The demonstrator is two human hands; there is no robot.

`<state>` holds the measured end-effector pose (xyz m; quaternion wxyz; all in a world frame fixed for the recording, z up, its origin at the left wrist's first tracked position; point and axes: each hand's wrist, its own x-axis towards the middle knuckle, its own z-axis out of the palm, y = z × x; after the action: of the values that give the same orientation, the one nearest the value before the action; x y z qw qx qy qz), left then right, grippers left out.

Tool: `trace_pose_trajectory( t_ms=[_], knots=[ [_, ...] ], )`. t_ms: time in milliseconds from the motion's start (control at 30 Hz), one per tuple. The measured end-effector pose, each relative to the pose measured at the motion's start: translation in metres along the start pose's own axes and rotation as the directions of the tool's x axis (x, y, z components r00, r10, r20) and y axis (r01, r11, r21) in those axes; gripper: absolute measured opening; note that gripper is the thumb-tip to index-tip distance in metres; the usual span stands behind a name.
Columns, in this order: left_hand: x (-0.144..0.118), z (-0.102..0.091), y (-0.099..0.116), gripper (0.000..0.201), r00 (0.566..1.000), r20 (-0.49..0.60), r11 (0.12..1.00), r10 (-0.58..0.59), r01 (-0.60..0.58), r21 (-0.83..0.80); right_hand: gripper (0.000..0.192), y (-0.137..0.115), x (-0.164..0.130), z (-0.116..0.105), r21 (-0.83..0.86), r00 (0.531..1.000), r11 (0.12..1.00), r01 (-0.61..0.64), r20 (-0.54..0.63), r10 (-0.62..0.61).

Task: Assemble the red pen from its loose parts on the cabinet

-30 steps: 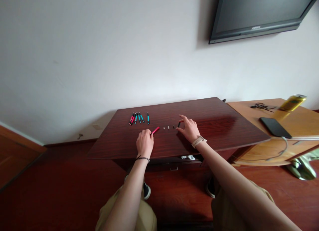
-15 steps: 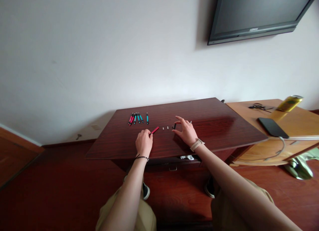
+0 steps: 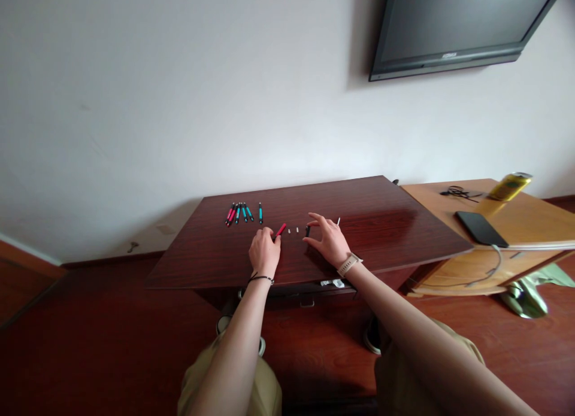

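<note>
My left hand (image 3: 264, 252) rests on the dark wooden table (image 3: 381, 224) and pinches a red pen barrel (image 3: 281, 229) by its near end. My right hand (image 3: 329, 239) pinches a small black pen piece (image 3: 308, 230) between thumb and forefinger. Two small pale parts (image 3: 293, 230) lie on the table between the hands. A thin white refill (image 3: 338, 221) lies just beyond my right fingers. A row of several red and teal pens (image 3: 242, 212) lies farther back on the left.
A lighter wooden desk (image 3: 534, 218) stands to the right with a black phone (image 3: 480, 228), a cable, a yellow can (image 3: 510, 186) and black glasses (image 3: 457, 192). A dark television (image 3: 453, 21) hangs on the white wall. Green cloth (image 3: 534, 287) lies below the desk.
My right hand has moved left with the small black piece, leaving the white refill behind. My left hand has shifted slightly forward with the red barrel. The view has panned a little right.
</note>
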<state>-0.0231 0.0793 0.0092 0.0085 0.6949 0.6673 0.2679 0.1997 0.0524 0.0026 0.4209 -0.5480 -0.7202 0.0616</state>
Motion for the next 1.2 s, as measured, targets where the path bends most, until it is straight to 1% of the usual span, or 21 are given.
trace_pose_trajectory(
  t_ms=[67,100,167,200,267,333,400,433,500,567,633,733,833,933,1000,1200],
  knots=[
    [-0.002,-0.001,0.004,0.013,0.999,-0.013,0.992,0.043,-0.044,-0.119,0.071,-0.003,-0.001,0.0,0.016,1.0,1.0,0.015,-0.001,-0.015],
    [-0.003,-0.001,0.006,0.014,0.997,-0.005,0.975,0.078,-0.077,-0.209,0.072,-0.006,-0.002,0.0,0.025,1.0,0.999,0.026,0.0,-0.026],
    [-0.006,0.002,0.01,0.019,0.988,0.045,0.896,0.149,-0.116,-0.429,0.074,-0.012,-0.004,0.0,0.039,0.999,0.998,0.053,0.002,-0.054],
    [-0.008,0.003,0.012,0.022,0.98,0.084,0.837,0.179,-0.107,-0.537,0.074,-0.015,-0.005,0.001,0.044,0.997,0.996,0.074,0.006,-0.075],
    [-0.011,0.007,0.016,0.027,0.96,0.163,0.711,0.228,-0.05,-0.702,0.072,-0.021,-0.007,0.002,0.05,0.991,0.99,0.131,0.023,-0.132],
    [-0.012,0.009,0.018,0.03,0.941,0.218,0.605,0.26,0.017,-0.796,0.07,-0.026,-0.01,0.003,0.046,0.982,0.982,0.183,0.049,-0.185],
    [-0.013,0.01,0.018,0.032,0.932,0.242,0.549,0.271,0.057,-0.834,0.069,-0.028,-0.011,0.002,0.037,0.975,0.978,0.206,0.07,-0.209],
    [-0.013,0.01,0.017,0.033,0.933,0.245,0.551,0.264,0.063,-0.832,0.069,-0.029,-0.011,0.001,0.033,0.974,0.977,0.21,0.077,-0.212],
    [-0.013,0.009,0.015,0.034,0.942,0.239,0.594,0.236,0.055,-0.803,0.066,-0.029,-0.01,-0.003,0.03,0.973,0.976,0.214,0.081,-0.215],
    [-0.014,0.009,0.013,0.034,0.95,0.234,0.632,0.208,0.052,-0.773,0.057,-0.027,-0.008,-0.007,0.011,0.975,0.978,0.207,0.08,-0.207],
    [-0.016,0.009,0.012,0.033,0.951,0.239,0.636,0.194,0.064,-0.769,0.049,-0.02,-0.004,-0.007,-0.04,0.982,0.984,0.175,0.078,-0.171],
    [-0.019,0.009,0.01,0.03,0.948,0.246,0.632,0.2,0.067,-0.772,0.048,-0.005,-0.001,0.001,-0.149,0.99,0.984,0.099,0.109,-0.083],
    [-0.021,0.01,0.009,0.029,0.952,0.226,0.632,0.206,0.047,-0.774,0.047,0.008,-0.001,0.015,-0.25,0.985,0.967,0.052,0.17,-0.009],
    [-0.021,0.013,0.008,0.03,0.957,0.205,0.633,0.207,0.029,-0.774,0.044,0.012,-0.003,0.024,-0.313,0.977,0.947,0.07,0.215,-0.001],
    [-0.021,0.014,0.007,0.031,0.956,0.204,0.638,0.212,0.023,-0.77,0.043,0.012,-0.004,0.027,-0.329,0.975,0.94,0.087,0.223,-0.012],
    [-0.021,0.014,0.008,0.029,0.954,0.207,0.643,0.216,0.02,-0.766,0.047,0.01,-0.003,0.029,-0.304,0.975,0.95,0.075,0.224,-0.006]
  ],
)
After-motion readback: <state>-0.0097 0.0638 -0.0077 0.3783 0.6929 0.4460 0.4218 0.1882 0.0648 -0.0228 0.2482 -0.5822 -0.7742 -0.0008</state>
